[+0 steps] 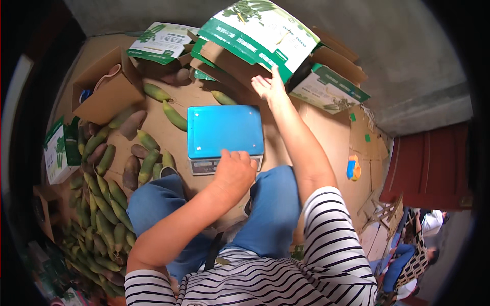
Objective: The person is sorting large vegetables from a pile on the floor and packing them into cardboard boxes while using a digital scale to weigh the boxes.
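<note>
Seated on a floor of flattened brown cardboard [316, 132], knees in blue jeans either side of a small scale [224, 130] with a bare blue platform, centre of the frame.

Left hand [235, 171] laid on the scale's front edge, over the display and keys; fingers curled down, knuckles up. Pressing a key or merely resting there: cannot tell, fingertips hidden.

Right hand [268, 84] stretched to the upper middle of the frame, palm open, fingers spread and touching the lower edge of a green-and-white box [255, 30] that stands tilted with its brown flaps loose. Nothing gripped.

More boxes [332, 86] of the same kind to the right and upper left. Loose long green vegetables [174, 116] just left of the scale; a big heap [102, 204] of them down the left side of the frame. Orange-and-blue tape dispenser [353, 167] right of centre, well apart from both hands. Another person [413, 255] seated at lower right.

Judged step: readying the scale while fetching a box. Next move, by this reading, calls for closing the fingers on the box's edge and bringing it level over the platform.
</note>
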`<state>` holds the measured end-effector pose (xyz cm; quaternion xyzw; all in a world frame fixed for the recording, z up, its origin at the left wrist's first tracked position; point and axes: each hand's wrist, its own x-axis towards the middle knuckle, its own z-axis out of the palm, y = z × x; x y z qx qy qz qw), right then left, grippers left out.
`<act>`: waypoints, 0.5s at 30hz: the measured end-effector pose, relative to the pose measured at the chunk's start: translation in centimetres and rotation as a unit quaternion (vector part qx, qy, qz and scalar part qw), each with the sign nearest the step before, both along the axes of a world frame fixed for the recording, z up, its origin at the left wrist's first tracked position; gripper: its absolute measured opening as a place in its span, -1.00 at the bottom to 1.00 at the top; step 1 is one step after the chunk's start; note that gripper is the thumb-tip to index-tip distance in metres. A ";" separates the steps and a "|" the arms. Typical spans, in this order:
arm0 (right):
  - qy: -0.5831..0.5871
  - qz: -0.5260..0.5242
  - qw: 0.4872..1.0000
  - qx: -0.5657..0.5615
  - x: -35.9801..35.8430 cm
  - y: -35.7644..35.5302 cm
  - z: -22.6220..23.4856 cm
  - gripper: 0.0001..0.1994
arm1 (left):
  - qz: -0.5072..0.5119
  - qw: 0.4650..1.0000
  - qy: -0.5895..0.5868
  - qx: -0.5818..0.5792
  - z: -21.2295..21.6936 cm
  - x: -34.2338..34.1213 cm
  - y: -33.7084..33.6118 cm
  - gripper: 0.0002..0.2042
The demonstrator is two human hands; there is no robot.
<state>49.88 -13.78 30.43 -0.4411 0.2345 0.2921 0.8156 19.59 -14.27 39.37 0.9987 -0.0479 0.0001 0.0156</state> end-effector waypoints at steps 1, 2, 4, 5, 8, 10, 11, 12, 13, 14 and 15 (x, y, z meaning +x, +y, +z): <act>0.004 -0.092 0.995 0.022 1.2 1.1 -0.4 -0.24 | 0.000 1.000 -0.003 -0.006 0.0 0.1 -0.1 -0.74; -0.037 -0.125 0.990 0.045 3.4 0.5 -1.8 -0.35 | -0.003 1.000 -0.009 -0.014 0.4 0.4 -0.5 -0.80; -0.106 -0.160 0.979 0.065 6.0 -0.8 -2.2 -0.57 | -0.008 0.999 -0.048 -0.004 0.2 0.6 -0.3 -0.83; -0.136 -0.164 0.975 0.062 6.3 -1.4 -1.4 -0.68 | -0.010 0.997 -0.079 0.009 0.1 0.4 -0.2 -0.85; -0.282 -0.102 0.948 -0.103 4.5 -4.1 4.7 -0.76 | -0.008 0.996 -0.089 -0.015 1.1 0.0 0.6 -0.84; -0.405 -0.075 0.897 -0.160 3.2 -7.3 9.5 -0.79 | -0.009 0.996 -0.089 -0.024 1.6 0.1 0.5 -0.84; -0.478 -0.058 0.862 -0.156 2.1 -8.6 12.3 -0.78 | -0.012 0.996 -0.089 -0.028 1.7 0.2 0.3 -0.84; -0.549 -0.005 0.799 -0.244 1.7 -10.5 15.4 -0.77 | -0.018 0.995 -0.091 -0.034 1.9 0.3 0.1 -0.84; -0.607 0.048 0.722 -0.328 1.3 -12.0 17.9 -0.74 | -0.033 0.994 -0.101 -0.039 1.7 0.4 -0.2 -0.84; -0.636 0.060 0.704 -0.311 0.5 -12.2 19.5 -0.70 | -0.047 0.992 -0.108 -0.042 1.6 0.6 -0.3 -0.84; -0.662 0.074 0.686 -0.293 -0.3 -12.1 20.6 -0.65 | -0.051 0.992 -0.104 -0.046 1.3 0.7 -0.4 -0.84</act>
